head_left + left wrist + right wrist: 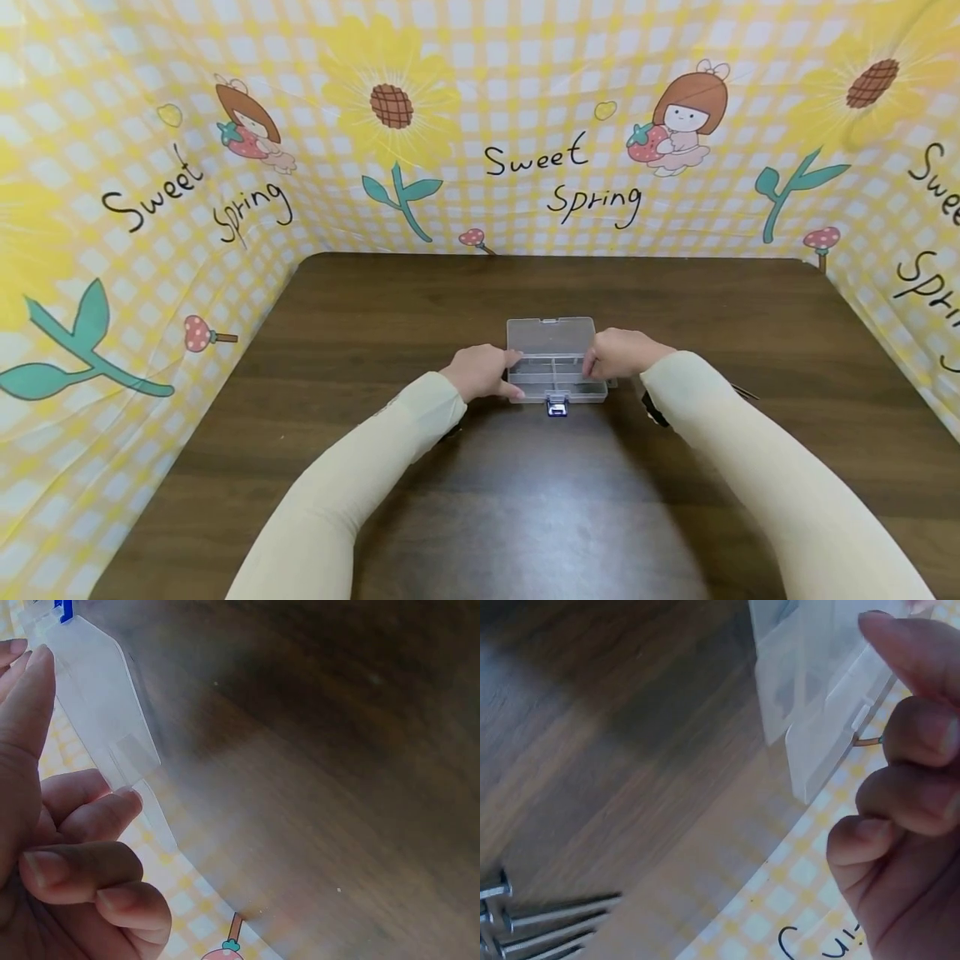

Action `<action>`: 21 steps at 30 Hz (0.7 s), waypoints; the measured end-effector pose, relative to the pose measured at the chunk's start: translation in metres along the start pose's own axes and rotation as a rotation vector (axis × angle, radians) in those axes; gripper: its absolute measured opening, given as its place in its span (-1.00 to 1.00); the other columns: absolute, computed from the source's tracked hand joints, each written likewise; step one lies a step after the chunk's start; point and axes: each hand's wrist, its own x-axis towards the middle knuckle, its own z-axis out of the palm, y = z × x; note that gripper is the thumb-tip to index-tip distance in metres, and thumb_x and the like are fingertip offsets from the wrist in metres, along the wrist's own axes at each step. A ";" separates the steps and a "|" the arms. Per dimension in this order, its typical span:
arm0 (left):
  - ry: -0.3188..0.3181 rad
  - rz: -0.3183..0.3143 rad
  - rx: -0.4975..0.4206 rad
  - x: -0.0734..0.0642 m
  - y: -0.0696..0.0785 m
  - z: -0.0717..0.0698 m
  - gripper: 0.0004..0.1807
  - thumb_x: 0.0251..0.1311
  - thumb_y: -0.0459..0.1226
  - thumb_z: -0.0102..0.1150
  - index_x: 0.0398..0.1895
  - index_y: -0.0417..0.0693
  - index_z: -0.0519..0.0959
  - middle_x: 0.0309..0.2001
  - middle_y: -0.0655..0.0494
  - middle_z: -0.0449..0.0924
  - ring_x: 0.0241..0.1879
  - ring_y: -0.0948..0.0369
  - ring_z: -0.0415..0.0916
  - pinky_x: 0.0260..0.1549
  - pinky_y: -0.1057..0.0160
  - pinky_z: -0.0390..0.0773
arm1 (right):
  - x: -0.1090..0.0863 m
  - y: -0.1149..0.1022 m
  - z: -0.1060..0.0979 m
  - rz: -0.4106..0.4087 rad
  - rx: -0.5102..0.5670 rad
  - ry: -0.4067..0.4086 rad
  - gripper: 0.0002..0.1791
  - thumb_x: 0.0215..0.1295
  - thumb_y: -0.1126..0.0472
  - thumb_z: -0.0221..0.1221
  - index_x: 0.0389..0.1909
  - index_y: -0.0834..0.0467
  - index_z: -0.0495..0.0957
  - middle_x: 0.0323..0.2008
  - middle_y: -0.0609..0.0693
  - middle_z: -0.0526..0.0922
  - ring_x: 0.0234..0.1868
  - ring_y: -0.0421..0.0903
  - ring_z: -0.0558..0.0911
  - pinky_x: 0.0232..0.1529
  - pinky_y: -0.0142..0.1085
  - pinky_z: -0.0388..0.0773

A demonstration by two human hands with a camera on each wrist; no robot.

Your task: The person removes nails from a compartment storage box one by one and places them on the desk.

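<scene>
A clear plastic compartment box (555, 377) stands on the table with its lid (551, 337) raised at the back and a blue latch (557, 407) at the front. My left hand (483, 372) grips the box's left end, thumb at the front corner and fingers farther back. Over the right-hand compartments is my right hand (618, 354), its fingertips down at the dividers. In the right wrist view its lower fingers are curled and its upper fingertips reach the box; I cannot tell whether they pinch anything. Something dark lies in the front right compartment.
Several metal nails (555, 922) lie on the brown wooden table (375, 308), to the right of the box and beyond the right wrist. A yellow checked cloth (480, 100) with printed flowers and lettering walls in the table's back and sides.
</scene>
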 end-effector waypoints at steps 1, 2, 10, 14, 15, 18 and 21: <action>-0.001 0.002 -0.001 0.000 0.000 0.000 -0.21 0.06 0.13 0.29 0.36 0.05 0.37 0.11 0.02 0.57 -0.03 0.10 0.56 -0.18 0.06 0.55 | 0.000 -0.001 0.001 0.000 0.001 -0.008 -0.79 0.16 0.36 0.17 -0.32 0.08 0.75 -0.22 -0.03 0.72 -0.19 -0.10 0.64 -0.22 -0.20 0.56; -0.002 0.001 -0.001 0.000 0.001 0.000 -0.21 0.06 0.12 0.29 0.36 0.05 0.37 0.11 0.02 0.57 -0.02 0.10 0.56 -0.18 0.06 0.55 | 0.001 -0.001 0.002 0.008 0.009 -0.017 -0.78 0.16 0.36 0.16 -0.31 0.08 0.75 -0.21 -0.03 0.71 -0.17 -0.10 0.64 -0.21 -0.20 0.56; -0.001 -0.013 0.009 0.003 0.004 -0.001 -0.21 0.06 0.14 0.29 0.36 0.07 0.37 0.09 0.04 0.59 -0.03 0.11 0.56 -0.20 0.05 0.55 | -0.004 0.000 0.008 0.041 0.031 -0.068 -0.77 0.18 0.35 0.13 -0.25 0.10 0.74 -0.16 -0.01 0.69 -0.10 -0.04 0.61 -0.14 -0.14 0.55; -0.001 -0.015 0.008 0.002 0.005 -0.002 -0.21 0.05 0.13 0.29 0.36 0.07 0.38 0.08 0.03 0.59 -0.05 0.11 0.57 -0.22 0.05 0.56 | -0.007 -0.001 0.011 0.020 0.010 -0.078 -0.75 0.27 0.36 0.08 -0.19 0.12 0.72 -0.12 0.02 0.68 -0.02 0.03 0.60 -0.09 -0.09 0.53; -0.001 -0.018 0.011 0.002 0.005 -0.002 -0.21 0.05 0.14 0.29 0.36 0.07 0.38 0.09 0.04 0.59 -0.04 0.11 0.56 -0.22 0.05 0.56 | -0.007 -0.001 0.012 0.019 0.005 -0.080 -0.74 0.28 0.37 0.07 -0.19 0.12 0.72 -0.12 0.02 0.68 -0.02 0.03 0.60 -0.08 -0.07 0.53; -0.001 -0.020 0.019 0.001 0.004 -0.002 -0.21 0.05 0.14 0.29 0.35 0.07 0.38 0.10 0.04 0.58 -0.02 0.11 0.56 -0.22 0.05 0.56 | -0.007 -0.003 0.014 0.037 -0.006 -0.093 -0.76 0.28 0.38 0.07 -0.23 0.12 0.70 -0.20 0.01 0.67 -0.13 -0.01 0.60 -0.12 -0.07 0.52; -0.001 -0.021 0.021 0.001 0.003 -0.001 -0.21 0.05 0.15 0.29 0.36 0.07 0.38 0.11 0.04 0.58 -0.02 0.11 0.56 -0.22 0.05 0.56 | -0.006 -0.004 0.015 0.047 -0.021 -0.119 -0.79 0.29 0.37 0.06 -0.30 0.13 0.67 -0.32 -0.02 0.62 -0.29 -0.07 0.53 -0.19 -0.12 0.49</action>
